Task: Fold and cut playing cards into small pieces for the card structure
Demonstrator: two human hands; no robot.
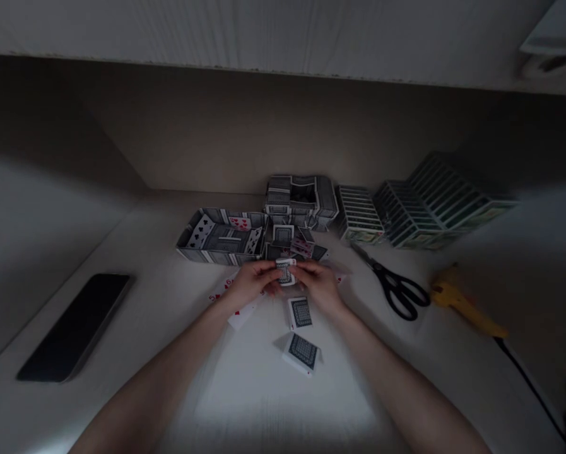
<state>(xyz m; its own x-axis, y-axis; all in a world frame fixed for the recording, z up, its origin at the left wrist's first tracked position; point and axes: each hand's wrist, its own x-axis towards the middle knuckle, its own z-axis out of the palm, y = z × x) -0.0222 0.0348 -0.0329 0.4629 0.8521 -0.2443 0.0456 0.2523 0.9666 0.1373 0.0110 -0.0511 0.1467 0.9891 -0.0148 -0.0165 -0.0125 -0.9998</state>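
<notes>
Apparently midway, the left hand (250, 282) and right hand (318, 285) share a pinching grip on a playing card (285, 272) over the worktop (273, 403), with two folded cards (303, 350) done and loose cards (240, 318) remaining.

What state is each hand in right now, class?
Left hand: closed on the left side of a playing card.
Right hand: closed on that card's right side.

red 5 on loose card (216, 296), clubs on box card (200, 231)

Dimly lit pale tabletop (259, 397), shadowed wall (273, 132)
</notes>
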